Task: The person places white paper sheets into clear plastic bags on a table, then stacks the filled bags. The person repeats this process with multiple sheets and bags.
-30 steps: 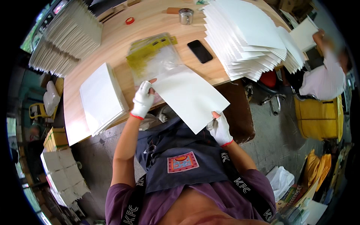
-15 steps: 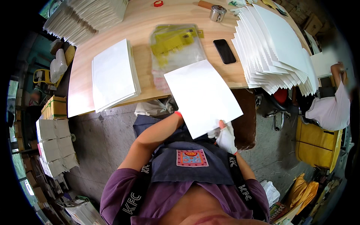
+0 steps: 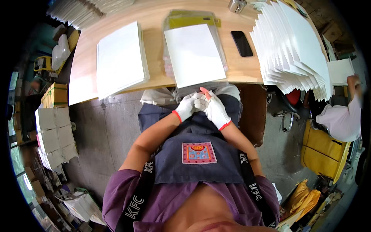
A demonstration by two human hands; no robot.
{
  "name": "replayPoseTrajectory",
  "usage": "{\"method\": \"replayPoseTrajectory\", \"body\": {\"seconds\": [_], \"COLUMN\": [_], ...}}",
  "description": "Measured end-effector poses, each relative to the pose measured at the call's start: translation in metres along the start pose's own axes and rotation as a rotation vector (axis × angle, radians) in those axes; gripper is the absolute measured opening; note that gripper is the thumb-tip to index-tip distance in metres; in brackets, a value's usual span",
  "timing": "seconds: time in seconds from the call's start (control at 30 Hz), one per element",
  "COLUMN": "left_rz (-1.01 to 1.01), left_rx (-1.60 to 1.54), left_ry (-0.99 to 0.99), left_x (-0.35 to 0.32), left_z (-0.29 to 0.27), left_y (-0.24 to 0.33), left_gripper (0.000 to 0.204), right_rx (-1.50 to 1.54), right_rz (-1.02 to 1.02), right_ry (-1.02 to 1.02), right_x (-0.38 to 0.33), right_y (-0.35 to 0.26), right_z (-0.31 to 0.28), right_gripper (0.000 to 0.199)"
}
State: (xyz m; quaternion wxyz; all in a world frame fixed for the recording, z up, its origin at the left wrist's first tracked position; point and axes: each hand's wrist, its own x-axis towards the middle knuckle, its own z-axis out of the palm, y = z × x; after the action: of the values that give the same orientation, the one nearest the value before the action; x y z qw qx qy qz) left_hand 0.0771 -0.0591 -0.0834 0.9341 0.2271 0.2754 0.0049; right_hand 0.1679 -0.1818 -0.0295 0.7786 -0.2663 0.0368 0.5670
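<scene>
A white sheet (image 3: 195, 54) lies over the stack of clear plastic bags (image 3: 218, 33) with yellow-green printing, at the middle of the table. Clear plastic (image 3: 206, 85) sticks out past the sheet's near edge and hangs over the table edge. Just below it, my left hand (image 3: 187, 107) and my right hand (image 3: 216, 112) meet in front of my apron, both in white gloves with red cuffs. Their fingers are curled together, and one bare fingertip of the right hand shows. What they pinch is hidden between them.
A neat pile of white sheets (image 3: 119, 60) lies on the left of the table (image 3: 83, 69). Right of the bags are a black phone (image 3: 242, 43) and a fanned stack of white sheets (image 3: 290, 50). A metal cup (image 3: 237, 5) stands at the back. Another person's sleeve (image 3: 342, 116) shows at far right.
The white sheet, earlier held tilted over my lap, now lies on the bags, farther from me. My hands have let it go and come together at the table edge.
</scene>
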Motion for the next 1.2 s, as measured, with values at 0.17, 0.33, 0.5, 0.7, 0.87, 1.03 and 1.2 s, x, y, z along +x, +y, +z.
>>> {"method": "replayPoseTrajectory", "body": {"seconds": [0.17,0.33,0.5,0.7,0.87,1.03,1.2], "left_rz": [0.233,0.272,0.316,0.368,0.418,0.907,1.218], "left_rx": [0.231,0.504,0.478,0.426,0.784,1.65,1.975], "left_ry": [0.288,0.313,0.31,0.372,0.234,0.312,0.215], "left_x": [-0.041,-0.051,-0.041,-0.054,-0.068,-0.075,-0.06], "left_z": [-0.005,-0.003,-0.024,-0.024,-0.025,-0.036,-0.021], "left_y": [0.037,0.069,0.071,0.069,0.07,0.078,0.079], "left_gripper": [0.024,0.024,0.019,0.02,0.017,0.025,0.027], "right_rx": [-1.237,-2.231,-2.123,-0.58,-0.225,-2.419,-2.105], "right_rz": [-0.056,-0.36,-0.531,-0.506,-0.727,0.974,-0.479], "right_ry": [0.155,-0.046,-0.233,0.235,0.737,0.121,0.546], "right_x": [0.007,0.05,0.062,-0.021,-0.143,-0.196,-0.09], "right_y": [-0.019,0.003,0.001,-0.082,-0.147,-0.103,-0.097], "right_z": [0.052,0.057,0.055,0.01,-0.235,-0.229,-0.066], "right_gripper": [0.022,0.021,0.015,0.009,0.013,0.023,0.026]}}
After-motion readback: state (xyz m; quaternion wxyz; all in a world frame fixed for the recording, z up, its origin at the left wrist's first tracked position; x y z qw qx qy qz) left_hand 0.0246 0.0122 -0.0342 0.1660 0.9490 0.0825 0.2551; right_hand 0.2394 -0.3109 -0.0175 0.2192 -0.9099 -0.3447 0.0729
